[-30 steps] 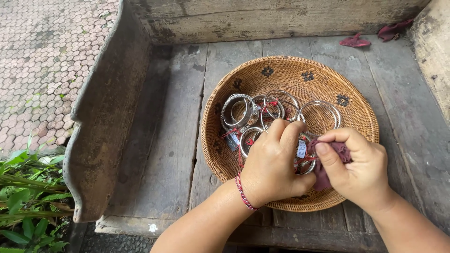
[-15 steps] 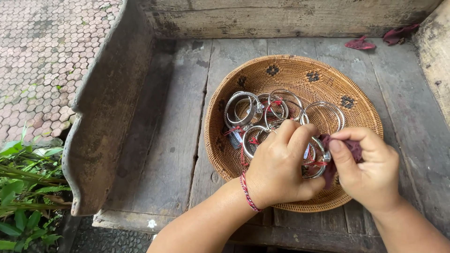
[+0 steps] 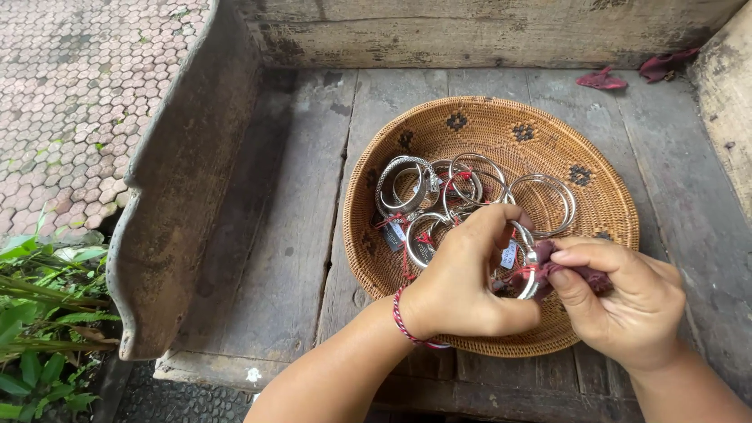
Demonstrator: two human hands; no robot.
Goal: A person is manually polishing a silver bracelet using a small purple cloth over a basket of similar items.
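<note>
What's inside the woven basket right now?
The woven basket holds a pile of silver bangles with red strings and small tags. The left hand grips one bangle while the right hand presses a dark red cloth on it. Both hands cover the basket's near part.

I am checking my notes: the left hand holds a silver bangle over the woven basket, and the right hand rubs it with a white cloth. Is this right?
Almost. In the head view the cloth in the right hand is dark red, not white. The left hand does hold a silver bangle over the woven basket.
</note>
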